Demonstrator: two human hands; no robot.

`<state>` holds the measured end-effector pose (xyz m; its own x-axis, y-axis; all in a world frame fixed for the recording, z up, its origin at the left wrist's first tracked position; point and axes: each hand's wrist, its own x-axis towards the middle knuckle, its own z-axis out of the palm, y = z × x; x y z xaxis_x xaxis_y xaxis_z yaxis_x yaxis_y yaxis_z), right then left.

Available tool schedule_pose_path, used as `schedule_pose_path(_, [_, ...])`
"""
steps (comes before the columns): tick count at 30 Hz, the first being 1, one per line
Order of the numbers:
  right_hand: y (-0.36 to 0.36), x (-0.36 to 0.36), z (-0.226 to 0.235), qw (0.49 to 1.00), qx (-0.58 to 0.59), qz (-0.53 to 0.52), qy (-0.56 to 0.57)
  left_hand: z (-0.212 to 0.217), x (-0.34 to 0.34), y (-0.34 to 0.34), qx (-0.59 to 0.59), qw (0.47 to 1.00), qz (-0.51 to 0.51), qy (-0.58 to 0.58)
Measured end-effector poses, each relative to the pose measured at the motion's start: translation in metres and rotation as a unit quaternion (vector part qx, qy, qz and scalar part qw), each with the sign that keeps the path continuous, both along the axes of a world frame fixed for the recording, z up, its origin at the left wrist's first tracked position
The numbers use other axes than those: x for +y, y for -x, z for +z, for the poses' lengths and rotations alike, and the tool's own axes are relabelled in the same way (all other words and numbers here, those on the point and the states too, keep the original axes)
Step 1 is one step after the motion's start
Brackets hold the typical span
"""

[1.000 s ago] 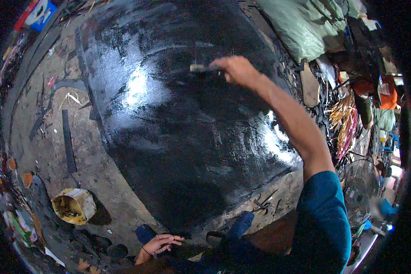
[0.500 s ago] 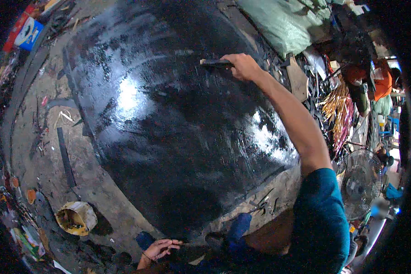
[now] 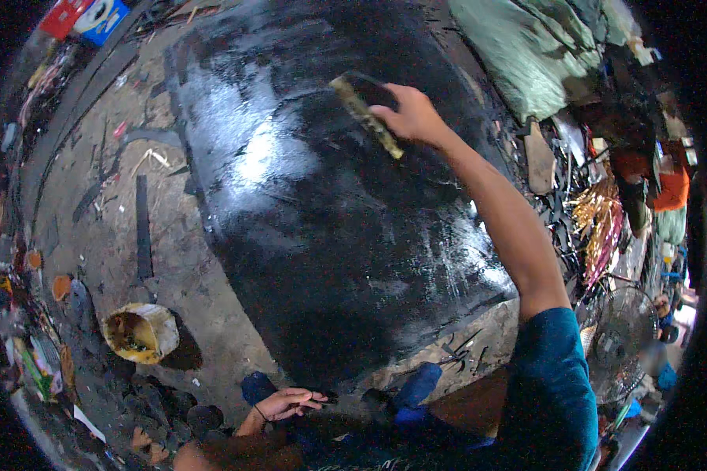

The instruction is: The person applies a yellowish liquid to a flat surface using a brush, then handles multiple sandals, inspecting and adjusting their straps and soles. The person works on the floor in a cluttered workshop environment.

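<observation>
A large black glossy sheet (image 3: 330,235) lies spread on the ground and fills the middle of the view. My right hand (image 3: 412,116) reaches far across it and grips a long flat brush (image 3: 365,116), whose edge rests on the wet black surface. My left hand (image 3: 283,404) rests low at the near edge of the sheet, fingers loosely spread; whether it holds anything small I cannot tell.
A yellowish bucket (image 3: 140,334) stands on the dirt floor to the left. A dark strip (image 3: 143,228) lies beside the sheet. A green sack (image 3: 538,55) and scrap clutter (image 3: 597,220) crowd the right, with a fan (image 3: 624,341) at lower right.
My right hand has turned the brush from level to slanted on the sheet. The view has shifted, and the bucket sits higher in the picture.
</observation>
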<state>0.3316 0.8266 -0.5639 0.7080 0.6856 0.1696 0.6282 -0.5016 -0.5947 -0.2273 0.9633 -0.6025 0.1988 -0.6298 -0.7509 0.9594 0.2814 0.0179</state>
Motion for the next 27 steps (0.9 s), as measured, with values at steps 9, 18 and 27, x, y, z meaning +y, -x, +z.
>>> schedule_pose_path(9, [0.095,0.049,-0.048,0.97,-0.032,0.192,0.148,-0.008,0.003,0.018,-0.048,0.998,0.026,0.032])
schedule_pose_path(18, [0.086,-0.077,0.015,0.971,-0.093,-0.219,0.017,0.0,0.035,0.045,-0.174,0.956,0.161,-0.171])
schedule_pose_path(27, [0.084,-0.249,0.043,0.955,0.023,-0.275,0.103,-0.038,0.144,0.131,-0.054,0.616,0.656,-0.433])
